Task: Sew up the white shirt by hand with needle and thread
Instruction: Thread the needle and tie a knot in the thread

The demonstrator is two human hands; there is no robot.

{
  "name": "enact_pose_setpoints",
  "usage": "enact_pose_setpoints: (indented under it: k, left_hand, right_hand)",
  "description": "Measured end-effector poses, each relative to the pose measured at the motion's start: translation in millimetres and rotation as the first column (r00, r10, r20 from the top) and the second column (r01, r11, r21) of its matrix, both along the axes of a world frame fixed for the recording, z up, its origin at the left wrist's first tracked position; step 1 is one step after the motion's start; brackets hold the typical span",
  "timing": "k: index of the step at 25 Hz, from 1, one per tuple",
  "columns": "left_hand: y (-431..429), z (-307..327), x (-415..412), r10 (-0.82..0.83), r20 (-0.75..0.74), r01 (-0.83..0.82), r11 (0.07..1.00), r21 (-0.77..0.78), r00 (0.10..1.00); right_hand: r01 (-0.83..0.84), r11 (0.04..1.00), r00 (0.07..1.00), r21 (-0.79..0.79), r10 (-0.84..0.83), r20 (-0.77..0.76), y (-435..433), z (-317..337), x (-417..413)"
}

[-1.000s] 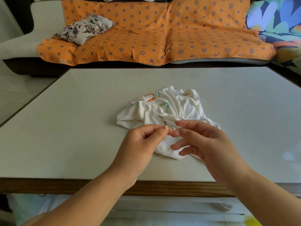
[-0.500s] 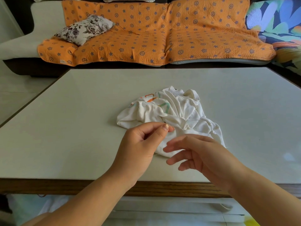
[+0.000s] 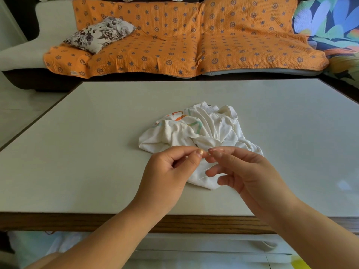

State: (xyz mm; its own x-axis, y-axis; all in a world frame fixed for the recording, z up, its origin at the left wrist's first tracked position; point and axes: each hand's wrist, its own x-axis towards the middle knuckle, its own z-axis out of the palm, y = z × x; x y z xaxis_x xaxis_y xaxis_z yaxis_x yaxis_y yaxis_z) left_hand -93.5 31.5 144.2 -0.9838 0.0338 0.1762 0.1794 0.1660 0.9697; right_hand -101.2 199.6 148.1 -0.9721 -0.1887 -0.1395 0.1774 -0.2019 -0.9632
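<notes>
A crumpled white shirt (image 3: 200, 133) with coloured print lies in the middle of the pale table (image 3: 93, 152). Both hands hover over its near edge with their fingertips almost touching. My left hand (image 3: 171, 171) pinches a fine pale thread (image 3: 219, 150) between thumb and forefinger. My right hand (image 3: 244, 171) pinches the same thread just to the right, with its other fingers spread loosely. A strand of thread hangs below between the hands. A thin dark straight line on the shirt's right fold (image 3: 235, 141) may be the needle; I cannot tell.
A sofa under an orange patterned cover (image 3: 184, 39) stands behind the table, with a floral cushion (image 3: 101, 33) on its left. A colourful leaf-print fabric (image 3: 330, 26) lies at the far right. The table's wooden front edge (image 3: 194, 224) runs under my forearms.
Half a second ago my right hand had dropped lower and away from the left fingertips; it has risen back and pinches the thread beside the left thumb. The left hand stayed in place.
</notes>
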Motion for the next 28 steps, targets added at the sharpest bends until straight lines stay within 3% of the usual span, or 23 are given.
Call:
enact_pose_setpoints:
  k: [10,28]
  left_hand:
    - [1.9,-0.3,0.9,0.000,0.047,0.000,1.000,0.013,0.999]
    - [0.9,1.5,0.9,0.033,0.084,-0.039,0.996,0.080,0.996]
  right_hand:
    - [0.093,0.992,0.992,0.090,-0.085,-0.088,-3.7,-2.5,0.8]
    - [0.162,0.983,0.979,0.086,-0.149,-0.140,-0.3,1.6,-2.7]
